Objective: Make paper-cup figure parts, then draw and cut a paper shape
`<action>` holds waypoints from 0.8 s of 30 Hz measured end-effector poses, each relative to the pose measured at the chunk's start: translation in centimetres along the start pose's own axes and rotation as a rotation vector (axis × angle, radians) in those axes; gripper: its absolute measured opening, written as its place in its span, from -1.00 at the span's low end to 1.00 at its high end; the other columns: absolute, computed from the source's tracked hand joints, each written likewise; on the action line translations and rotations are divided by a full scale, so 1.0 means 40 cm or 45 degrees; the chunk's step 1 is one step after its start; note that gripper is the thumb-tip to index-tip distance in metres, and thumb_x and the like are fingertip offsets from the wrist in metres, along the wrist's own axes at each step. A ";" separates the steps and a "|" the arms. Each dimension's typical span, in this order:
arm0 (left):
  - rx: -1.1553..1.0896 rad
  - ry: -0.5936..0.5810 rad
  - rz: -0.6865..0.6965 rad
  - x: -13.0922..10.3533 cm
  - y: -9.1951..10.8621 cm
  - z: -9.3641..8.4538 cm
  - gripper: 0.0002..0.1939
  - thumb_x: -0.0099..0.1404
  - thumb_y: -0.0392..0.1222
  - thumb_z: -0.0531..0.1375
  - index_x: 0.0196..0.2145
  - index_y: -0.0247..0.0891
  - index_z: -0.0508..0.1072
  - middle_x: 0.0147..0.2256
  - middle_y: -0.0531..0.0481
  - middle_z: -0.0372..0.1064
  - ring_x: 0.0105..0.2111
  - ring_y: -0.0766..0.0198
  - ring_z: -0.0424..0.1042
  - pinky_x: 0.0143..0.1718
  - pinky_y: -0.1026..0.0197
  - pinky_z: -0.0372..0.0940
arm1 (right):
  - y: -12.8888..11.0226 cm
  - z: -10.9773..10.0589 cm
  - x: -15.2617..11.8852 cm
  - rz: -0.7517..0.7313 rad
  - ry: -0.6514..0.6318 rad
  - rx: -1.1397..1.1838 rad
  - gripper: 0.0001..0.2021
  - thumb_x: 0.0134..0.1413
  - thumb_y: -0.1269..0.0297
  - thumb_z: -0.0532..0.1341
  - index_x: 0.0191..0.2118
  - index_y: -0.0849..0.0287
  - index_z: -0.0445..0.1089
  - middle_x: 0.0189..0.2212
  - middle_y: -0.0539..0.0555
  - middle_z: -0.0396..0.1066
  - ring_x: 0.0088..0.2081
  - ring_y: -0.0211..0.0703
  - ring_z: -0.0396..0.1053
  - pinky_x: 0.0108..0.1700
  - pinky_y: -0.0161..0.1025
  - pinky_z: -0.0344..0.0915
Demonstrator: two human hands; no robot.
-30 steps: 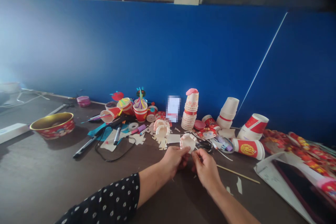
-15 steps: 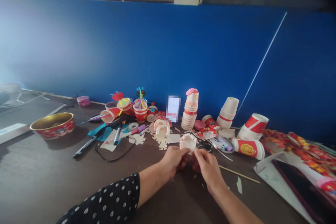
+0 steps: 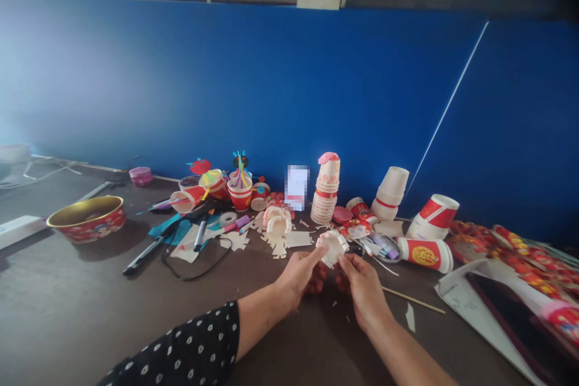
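Note:
Between my hands is a cut paper cup piece (image 3: 333,248), white inside, with a fringed rim of folded strips. My left hand (image 3: 298,276) pinches its left side, thumb on top. At its lower right edge, my right hand (image 3: 362,286) pinches it too; the other fingers curl beneath and are partly hidden. Just beyond my left hand lie similar fringed paper cup pieces (image 3: 277,224), grouped together. A white paper rectangle (image 3: 299,239) rests beside them.
A tall stack of paper cups (image 3: 324,199) stands behind my hands. Rightward are a tipped cup (image 3: 425,254), a thin stick (image 3: 414,300) and a phone (image 3: 520,319). On the left are a gold-lined bowl (image 3: 88,229), markers (image 3: 200,235) and a black cord (image 3: 181,278).
Both hands have shifted slightly right with the cup piece, which is turned and opened a little wider. My left thumb now reaches further up its side.

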State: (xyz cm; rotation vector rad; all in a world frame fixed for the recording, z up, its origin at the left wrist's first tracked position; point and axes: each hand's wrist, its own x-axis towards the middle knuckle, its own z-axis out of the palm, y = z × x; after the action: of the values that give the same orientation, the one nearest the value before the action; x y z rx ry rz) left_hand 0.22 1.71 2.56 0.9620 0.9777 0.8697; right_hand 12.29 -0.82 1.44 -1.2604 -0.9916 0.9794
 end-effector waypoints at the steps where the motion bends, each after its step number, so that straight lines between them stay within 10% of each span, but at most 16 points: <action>1: -0.013 -0.018 0.000 -0.001 0.000 0.000 -0.53 -0.06 0.21 0.14 -0.63 -0.34 0.31 -0.71 0.10 0.19 -0.80 0.46 0.13 -0.74 0.36 -0.10 | 0.000 -0.001 0.000 -0.008 0.009 0.001 -0.75 -0.16 0.09 0.21 -0.54 0.19 0.28 -0.67 -0.08 0.29 -0.69 -0.29 0.22 -0.62 -0.35 0.17; 24: 0.151 0.219 0.288 0.030 -0.018 -0.015 -0.72 -0.07 -0.03 0.23 -0.64 -0.32 0.31 -0.77 0.13 0.17 -0.74 0.46 0.10 -0.67 0.35 -0.06 | 0.008 0.009 -0.006 0.011 -0.058 -0.061 -0.77 -0.16 0.11 0.22 -0.49 0.19 0.33 -0.54 0.06 0.49 -0.64 -0.20 0.33 -0.66 -0.35 0.18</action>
State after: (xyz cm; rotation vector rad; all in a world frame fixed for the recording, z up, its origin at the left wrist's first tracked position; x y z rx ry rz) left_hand 0.13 2.73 1.43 1.1282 1.0905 1.1079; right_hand 11.88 -0.95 1.11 -1.2876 -1.0513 1.0000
